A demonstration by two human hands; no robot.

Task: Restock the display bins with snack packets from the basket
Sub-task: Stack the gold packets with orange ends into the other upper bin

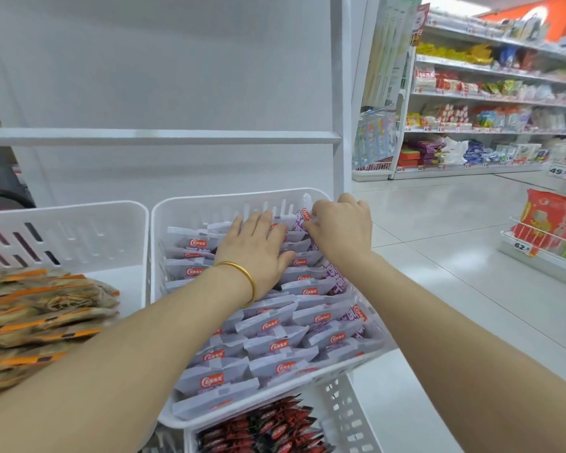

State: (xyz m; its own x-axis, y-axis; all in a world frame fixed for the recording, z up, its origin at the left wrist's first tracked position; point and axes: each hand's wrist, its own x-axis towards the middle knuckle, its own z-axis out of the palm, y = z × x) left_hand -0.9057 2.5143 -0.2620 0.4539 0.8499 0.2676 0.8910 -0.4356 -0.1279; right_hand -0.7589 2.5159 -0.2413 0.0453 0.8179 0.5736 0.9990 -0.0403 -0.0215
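Note:
A white slotted display bin (190,206) in the middle holds several rows of pale purple snack packets (275,346) with red labels. My left hand (258,246), with a gold bangle at the wrist, lies flat with straight fingers on the packets at the bin's far end. My right hand (343,228) has its fingers curled round the top edge of a purple packet (303,220) at the bin's far right corner. No basket is in view.
A second white bin (62,230) on the left holds brown and orange packets (43,308). Below the middle bin lies a bin of red and black packets (268,426). A white shelf panel rises behind. To the right are a tiled aisle floor, stocked shelves (487,103) and a wire rack (546,237).

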